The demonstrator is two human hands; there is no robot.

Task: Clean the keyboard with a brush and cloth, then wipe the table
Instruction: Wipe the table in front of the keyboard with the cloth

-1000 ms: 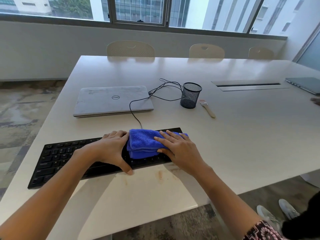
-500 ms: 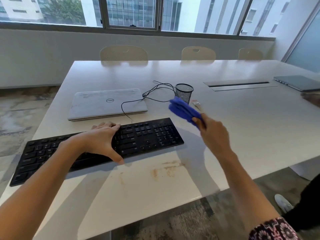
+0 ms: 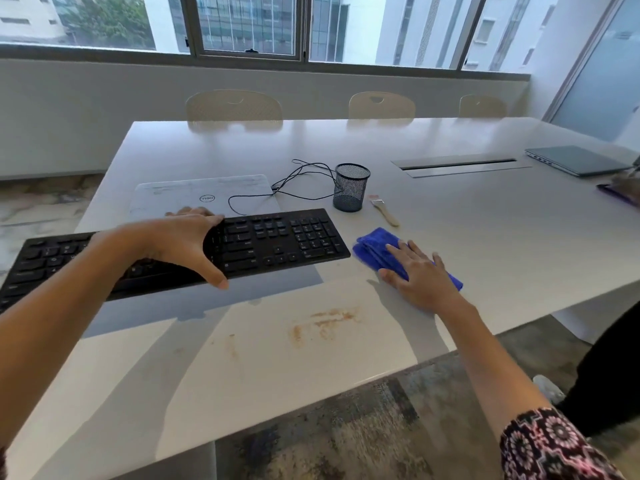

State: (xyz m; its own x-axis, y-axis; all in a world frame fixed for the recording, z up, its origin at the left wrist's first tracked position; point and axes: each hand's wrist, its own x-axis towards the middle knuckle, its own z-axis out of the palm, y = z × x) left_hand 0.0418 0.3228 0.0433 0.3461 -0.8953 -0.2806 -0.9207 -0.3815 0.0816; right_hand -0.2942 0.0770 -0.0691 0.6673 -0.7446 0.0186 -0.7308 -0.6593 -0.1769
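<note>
While the left hand [image 3: 180, 244] clasps the black keyboard [image 3: 277, 240] across its middle, thumb hooked under the near edge and fingers curled over the far edge, the keyboard sits slanted across the left part of the white table [image 3: 485, 237]. A broad shadow on the table below its near edge suggests it is held raised. Its numeric end points toward the folded blue cloth [image 3: 374, 247], which lies on the table just beside that end without touching it. The right hand [image 3: 419, 275] lies flat on the cloth, fingers straight and spread, pressing it down; the cloth shows beyond the fingertips and again past the wrist side.

Behind the cloth, the small wooden-handled brush [image 3: 384, 211] lies loose on the table, near a black mesh cup [image 3: 351, 187]. A thin black cable [image 3: 301, 181] loops from the keyboard's far side past a closed white laptop [image 3: 194, 195], which lies just behind the left hand.

Brownish stains [image 3: 325, 323] mark the table between the keyboard and the near edge. Open table runs right of the cloth and back to a metal cable slot [image 3: 460, 164] and a closed grey laptop [image 3: 578, 159] at the far right. Three chairs [image 3: 233, 107] stand along the far edge.
</note>
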